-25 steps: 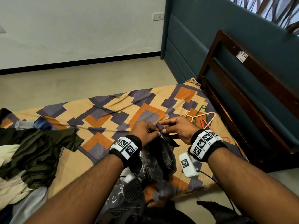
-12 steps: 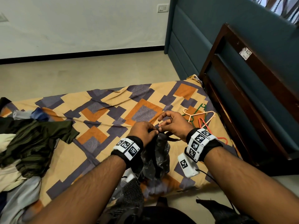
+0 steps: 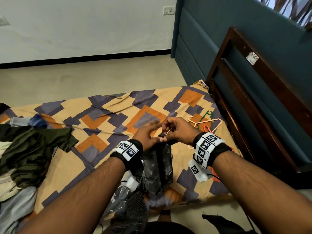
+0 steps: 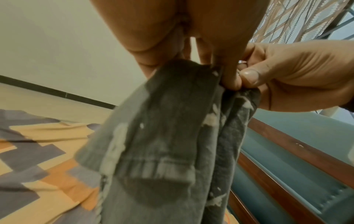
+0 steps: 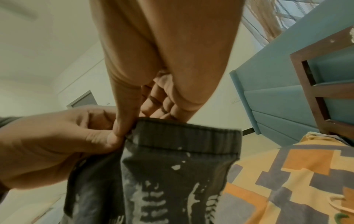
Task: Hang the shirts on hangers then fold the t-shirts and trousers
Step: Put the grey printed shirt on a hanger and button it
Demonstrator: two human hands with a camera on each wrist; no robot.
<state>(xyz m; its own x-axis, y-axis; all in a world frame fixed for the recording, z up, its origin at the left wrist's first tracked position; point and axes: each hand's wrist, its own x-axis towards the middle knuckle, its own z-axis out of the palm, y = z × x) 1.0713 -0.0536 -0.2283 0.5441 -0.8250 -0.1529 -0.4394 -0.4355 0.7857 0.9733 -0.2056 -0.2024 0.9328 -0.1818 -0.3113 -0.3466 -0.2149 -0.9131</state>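
Both hands meet over the near middle of the bed. Right hand point(image 3: 179, 132) pinches the ribbed collar of the dark grey printed t-shirt point(image 3: 158, 168), thumb against forefinger. Left hand point(image 3: 146, 135) pinches the same edge just beside it, other fingers spread. T-shirt hangs bunched below them. Hangers point(image 3: 205, 123) far right on the patterned bedsheet point(image 3: 104, 115); clothes pile point(image 3: 25, 149) left.

Soft, even room light fills the head view, with no hard shadows or glare; daylight shows at the window point(image 3: 293, 9) in the upper right corner; straight lines bow toward the edges. The left hand point(image 3: 146, 132) is smeared by motion blur; both wrist views are strongly warped, and the dark garment point(image 4: 157, 144) close to the lens is soft.
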